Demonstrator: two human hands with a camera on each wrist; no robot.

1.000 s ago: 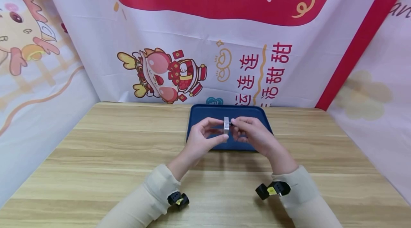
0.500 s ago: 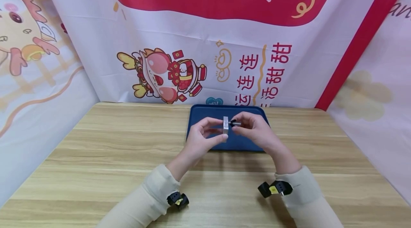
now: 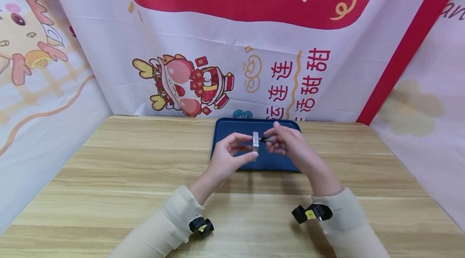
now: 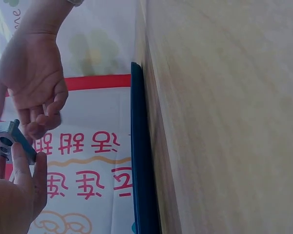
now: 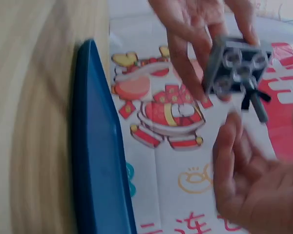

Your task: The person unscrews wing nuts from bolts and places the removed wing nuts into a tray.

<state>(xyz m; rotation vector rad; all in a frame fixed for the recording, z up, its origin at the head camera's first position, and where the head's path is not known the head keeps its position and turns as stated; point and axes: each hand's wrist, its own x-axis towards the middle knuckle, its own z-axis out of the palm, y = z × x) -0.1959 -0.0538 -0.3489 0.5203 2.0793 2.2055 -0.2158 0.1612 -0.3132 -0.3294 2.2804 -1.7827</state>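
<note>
My left hand holds a small square metal block between thumb and fingers, raised over the blue tray. In the right wrist view the block's face has several round holes, and a grey pin with black wings stands out from one of them. My right hand is just right of the pin, fingers loosely bent and thumb raised. From the right wrist, a gap shows between its fingertips and the pin. The left wrist view has the block at its left edge, in the left fingers.
The tray lies at the far side of the wood-grain table, against a printed cloth backdrop. More printed cloth hangs at both sides. A small black camera sits on the left wrist and another on the right.
My right hand has let go of the pin and drawn slightly right, its thumb lifting away. The pin stays in the block, and the left hand has hardly moved.
</note>
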